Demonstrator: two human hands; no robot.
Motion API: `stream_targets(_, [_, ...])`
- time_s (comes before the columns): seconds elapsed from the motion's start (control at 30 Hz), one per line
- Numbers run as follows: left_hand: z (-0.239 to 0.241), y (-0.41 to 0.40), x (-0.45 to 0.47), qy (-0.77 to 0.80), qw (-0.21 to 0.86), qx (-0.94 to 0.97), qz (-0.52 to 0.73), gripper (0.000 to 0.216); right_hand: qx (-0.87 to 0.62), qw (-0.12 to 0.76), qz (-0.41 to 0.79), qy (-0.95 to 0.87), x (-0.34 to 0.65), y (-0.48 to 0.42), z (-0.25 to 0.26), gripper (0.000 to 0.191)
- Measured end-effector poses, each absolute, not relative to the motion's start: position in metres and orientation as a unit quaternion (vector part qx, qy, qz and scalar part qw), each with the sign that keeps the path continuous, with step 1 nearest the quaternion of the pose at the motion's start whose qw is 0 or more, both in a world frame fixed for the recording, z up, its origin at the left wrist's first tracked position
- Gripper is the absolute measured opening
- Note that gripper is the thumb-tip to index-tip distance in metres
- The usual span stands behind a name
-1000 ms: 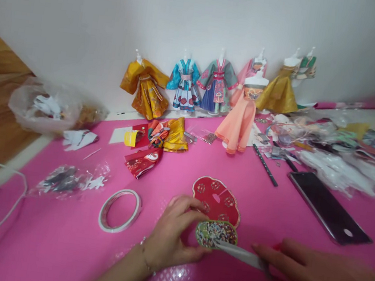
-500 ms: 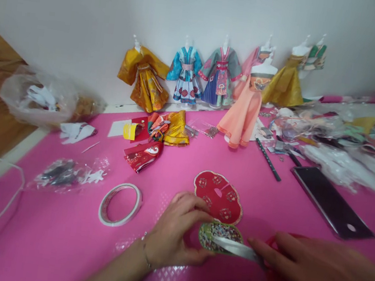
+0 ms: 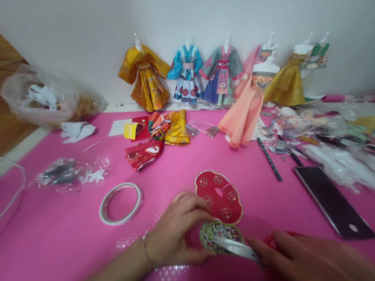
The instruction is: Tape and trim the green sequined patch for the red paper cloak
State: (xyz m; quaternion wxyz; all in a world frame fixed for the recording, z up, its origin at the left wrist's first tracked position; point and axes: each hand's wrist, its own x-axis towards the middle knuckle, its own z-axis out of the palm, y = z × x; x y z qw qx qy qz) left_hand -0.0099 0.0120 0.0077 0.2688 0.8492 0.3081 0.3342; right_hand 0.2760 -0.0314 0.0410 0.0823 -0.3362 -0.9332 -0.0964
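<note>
Pink tabletop [image 3: 68,231] | left hand [image 3: 176,229] pinches green-rimmed speckled oval [image 3: 225,231] | right hand [image 3: 313,263] grips red-handled metal scissors [image 3: 239,247] | best keep oval steady

No writing, brand or number can be read anywhere. Faint reddish marks inside the tape roll [image 3: 105,205] are too blurred to make out. Any print on the small yellow piece [image 3: 130,130] beyond the tape roll is likewise too small to tell as letters.
</note>
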Motion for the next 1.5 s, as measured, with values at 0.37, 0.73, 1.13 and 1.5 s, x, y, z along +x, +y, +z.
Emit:
stream_targets(0.37, [0.007, 0.013, -0.010, 0.310, 0.265, 0.849, 0.336, 0.046, -0.341, 0.068, -0.076, -0.934, 0.282, -0.034, 0.035, 0.053])
stream_targets(0.73, [0.002, 0.014, -0.011, 0.301, 0.259, 0.849, 0.349, 0.049, -0.348, 0.040, -0.078, -0.933, 0.275, -0.033, 0.042, 0.047])
stream_targets(1.13, [0.007, 0.025, -0.025, 0.445, 0.174, 0.790, 0.385, 0.030, -0.444, 0.005, -0.109, -0.889, 0.311, -0.027, 0.061, 0.039])
stream_targets(1.5, [-0.001, 0.044, -0.039, 0.559, 0.072, 0.718, 0.409, 0.023, -0.402, 0.038, -0.008, -0.915, 0.296, -0.025, 0.029, 0.028])
